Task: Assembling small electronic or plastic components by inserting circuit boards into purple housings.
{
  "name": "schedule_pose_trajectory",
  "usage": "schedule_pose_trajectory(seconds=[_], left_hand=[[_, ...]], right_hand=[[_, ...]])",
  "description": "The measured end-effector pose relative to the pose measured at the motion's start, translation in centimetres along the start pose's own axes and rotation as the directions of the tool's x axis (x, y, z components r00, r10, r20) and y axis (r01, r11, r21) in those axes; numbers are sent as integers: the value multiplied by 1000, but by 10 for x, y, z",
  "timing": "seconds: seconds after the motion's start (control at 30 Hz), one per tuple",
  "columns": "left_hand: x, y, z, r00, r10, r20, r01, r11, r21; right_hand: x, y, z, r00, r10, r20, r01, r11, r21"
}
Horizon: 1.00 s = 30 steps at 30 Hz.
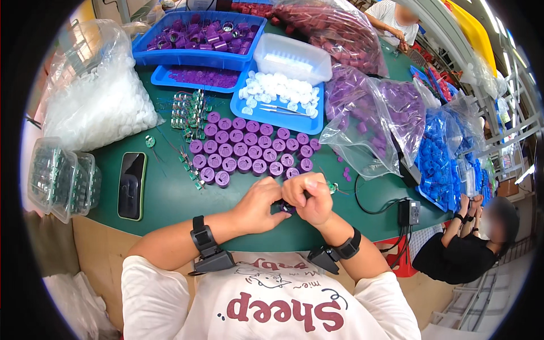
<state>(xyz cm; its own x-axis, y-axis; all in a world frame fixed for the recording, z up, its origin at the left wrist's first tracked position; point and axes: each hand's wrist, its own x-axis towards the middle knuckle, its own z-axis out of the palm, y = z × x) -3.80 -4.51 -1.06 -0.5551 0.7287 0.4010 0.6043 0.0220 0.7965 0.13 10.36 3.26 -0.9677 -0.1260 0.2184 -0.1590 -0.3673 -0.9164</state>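
Near the table's front edge my left hand (262, 207) is closed around a small dark purple round housing (288, 208), mostly hidden by fingers. My right hand (309, 198) is curled against the same housing from above and right; what its fingertips pinch is hidden. Just past the right knuckles lies a small green circuit board (333, 187) with thin wires. Several purple round caps (240, 149) stand in close rows beyond my hands. To their left sits a cluster of wired circuit boards (188, 110), with more boards trailing down beside the rows.
Tweezers (283, 109) and white discs lie on a blue tray (241, 107). Behind is a blue bin (195, 55) of purple housings. Bags of white (93, 107), purple (354, 122) and red parts surround them. A phone (131, 186) lies left. Other people work at right and far side.
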Motion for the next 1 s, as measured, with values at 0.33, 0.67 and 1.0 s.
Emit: schedule_pose_trajectory(seconds=[0.33, 0.67, 1.0], left_hand=[[1, 4, 0, 999, -2, -53, 2, 1000, -10], [-1, 6, 0, 1000, -11, -18, 11, 1000, 29], [1, 8, -1, 997, -60, -45, 56, 995, -80]], right_hand=[[-2, -3, 5, 996, -6, -86, 5, 1000, -6], [4, -2, 3, 998, 23, -58, -24, 1000, -4], [6, -44, -3, 992, -119, -52, 128, 962, 243]])
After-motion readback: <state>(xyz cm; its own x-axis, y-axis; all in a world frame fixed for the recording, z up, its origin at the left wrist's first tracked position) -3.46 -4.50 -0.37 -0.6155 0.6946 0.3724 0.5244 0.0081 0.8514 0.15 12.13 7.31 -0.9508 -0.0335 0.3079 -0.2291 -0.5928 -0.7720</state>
